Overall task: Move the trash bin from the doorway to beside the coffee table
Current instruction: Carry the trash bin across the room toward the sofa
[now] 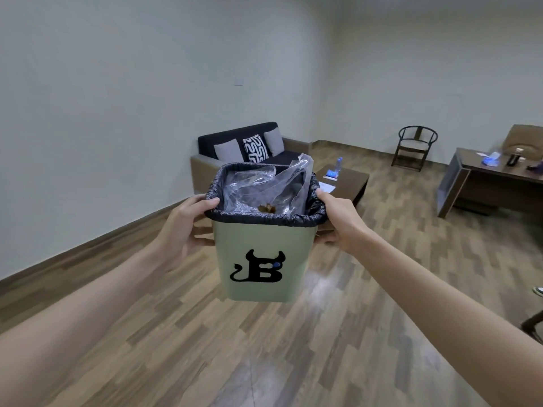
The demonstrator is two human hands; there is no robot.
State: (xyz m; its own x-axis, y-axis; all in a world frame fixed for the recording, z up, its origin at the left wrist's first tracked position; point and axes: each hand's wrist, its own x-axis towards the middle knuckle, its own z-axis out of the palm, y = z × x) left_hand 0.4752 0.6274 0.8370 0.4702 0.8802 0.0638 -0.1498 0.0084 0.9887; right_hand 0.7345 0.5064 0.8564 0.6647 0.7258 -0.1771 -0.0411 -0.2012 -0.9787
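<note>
Trash bin (261, 259) aloft between left hand (183, 227) and right hand (338, 223), fingers (210, 201) clamped on its rim, coffee table (351, 179) beyond.

Bin (261, 259) centre frame, off the floor (293, 362), between my hands: left hand (183, 227) on its left side with thumb over the rim, right hand (338, 223) on its right side, same grip. Liner (264, 218) folded over the rim; plastic wrap (264, 186) inside, poking above the top. Sofa (249, 154) behind the bin, against the back wall, three cushions on it. Coffee table (351, 180) just right of the bin's top, in front of the sofa; bottle (338, 164) and papers on it. Chair (415, 148) upper right by the wall. Desk (493, 183) far right edge, small items on top.
</note>
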